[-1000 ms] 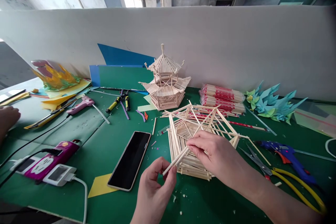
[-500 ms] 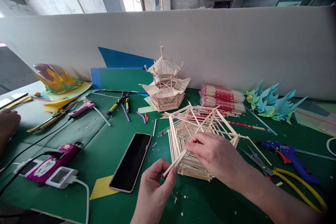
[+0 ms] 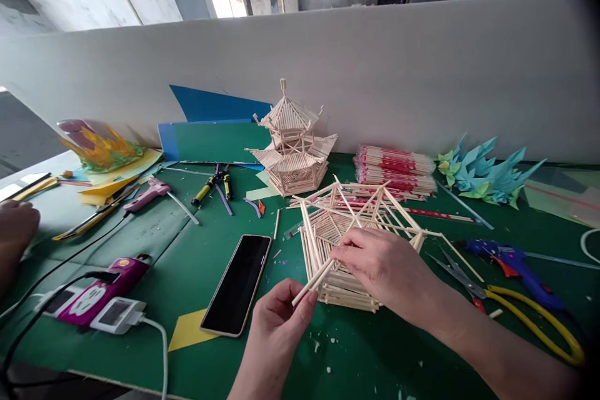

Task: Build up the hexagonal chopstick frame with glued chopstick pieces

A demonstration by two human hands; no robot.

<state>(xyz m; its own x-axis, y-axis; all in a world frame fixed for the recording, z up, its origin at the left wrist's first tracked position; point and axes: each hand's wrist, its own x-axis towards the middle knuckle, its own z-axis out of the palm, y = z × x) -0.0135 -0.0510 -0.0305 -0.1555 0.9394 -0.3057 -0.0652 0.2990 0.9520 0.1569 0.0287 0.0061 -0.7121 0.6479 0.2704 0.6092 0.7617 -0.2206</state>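
Note:
My left hand pinches the lower ends of a pair of pale wooden sticks between thumb and fingers. At their upper ends, my right hand is closed, fingertips pressed on the sticks at the near left corner of a six-sided stick frame. This frame has walls of stacked sticks and slanting roof ribs; my right hand hides part of its near side. Behind it stands a finished-looking stick pagoda with two roofs and a small post on top.
Right: scissors with yellow handles, blue glue gun. Behind: wrapped chopstick bundles, blue paper leaves. Left: phone, power strip, pink glue gun, pliers. Another person's hand rests at the far left.
The view has shifted slightly. Both hands keep their grip on the sticks, and the pair now looks a little more spread at its lower end.

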